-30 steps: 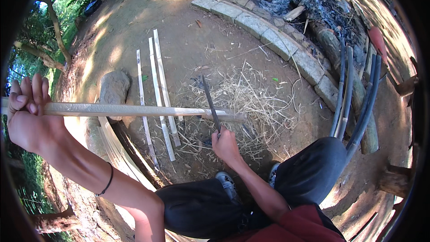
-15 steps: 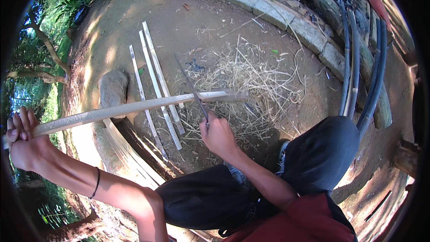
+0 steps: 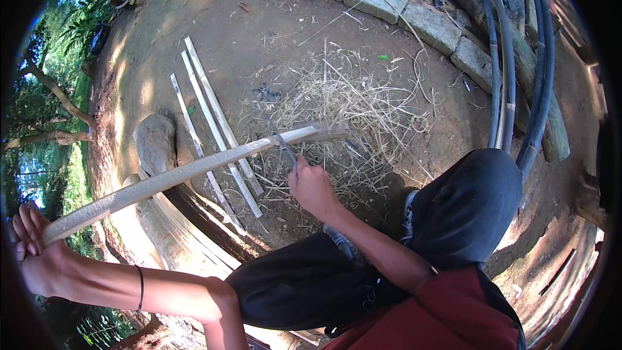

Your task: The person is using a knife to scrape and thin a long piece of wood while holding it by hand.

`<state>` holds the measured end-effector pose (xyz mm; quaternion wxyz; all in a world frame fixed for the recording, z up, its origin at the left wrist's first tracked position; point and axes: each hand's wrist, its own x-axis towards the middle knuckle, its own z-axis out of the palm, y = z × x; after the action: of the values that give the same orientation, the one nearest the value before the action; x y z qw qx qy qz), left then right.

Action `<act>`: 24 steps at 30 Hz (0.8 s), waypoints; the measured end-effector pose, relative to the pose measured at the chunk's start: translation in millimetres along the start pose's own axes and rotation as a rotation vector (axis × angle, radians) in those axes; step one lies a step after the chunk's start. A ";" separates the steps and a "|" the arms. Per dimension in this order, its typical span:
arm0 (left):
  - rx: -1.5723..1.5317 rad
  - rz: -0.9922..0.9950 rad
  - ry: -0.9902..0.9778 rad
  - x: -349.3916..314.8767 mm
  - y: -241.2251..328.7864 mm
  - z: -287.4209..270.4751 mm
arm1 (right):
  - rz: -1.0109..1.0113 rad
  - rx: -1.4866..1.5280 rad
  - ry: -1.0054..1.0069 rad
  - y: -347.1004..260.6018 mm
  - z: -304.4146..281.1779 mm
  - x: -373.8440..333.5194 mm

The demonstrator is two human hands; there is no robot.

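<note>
At the far left my left hand [image 3: 42, 246] is wrapped round the near end of a long pale bamboo strip [image 3: 175, 177]. The strip slants up and right across the view, over the ground. My right hand [image 3: 314, 186] grips a knife [image 3: 284, 146], whose handle is mostly hidden in the fist. The dark blade lies across the strip close to its far end. Around and beyond that end a loose heap of thin, curly shavings [image 3: 363, 100] covers the dirt. Several slimmer pale strips [image 3: 214, 107] lie on the ground under the held one.
A grey stone [image 3: 155, 142] sits under the strip, left of the slim strips. More split strips [image 3: 194, 233] lie beside my left leg. Dark bamboo poles [image 3: 507, 71] lean at the right, by a log [image 3: 554, 133]. A curved stone border [image 3: 382, 3] runs along the far side.
My left hand has lowered and the strip slants more steeply. The knife lies flatter against the strip, still near its far end. The whole view has shifted slightly.
</note>
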<state>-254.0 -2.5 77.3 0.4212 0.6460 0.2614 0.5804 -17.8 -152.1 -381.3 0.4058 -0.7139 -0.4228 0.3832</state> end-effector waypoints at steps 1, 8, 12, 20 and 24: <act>-0.043 -0.021 -0.074 0.3 -1.7 7.6 | 0.065 0.045 -0.010 15.2 0.0 10.1; -0.018 0.014 0.164 -8.1 -11.9 21.4 | 0.042 0.082 -0.028 -0.7 -2.6 5.2; -0.090 -0.013 0.033 -3.0 -11.0 16.0 | 0.082 -0.052 -0.051 25.7 7.1 4.8; -0.093 -0.025 0.065 -8.0 -6.1 21.3 | -0.034 0.015 -0.057 -0.6 -3.5 -1.9; -0.057 0.008 0.136 -5.3 -15.6 38.7 | 0.045 -0.028 0.054 56.5 14.2 16.3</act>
<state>-215.1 -8.3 62.3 0.4184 0.5938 0.2700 0.6320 -8.2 -151.2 -441.0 0.3982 -0.7391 -0.4007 0.3669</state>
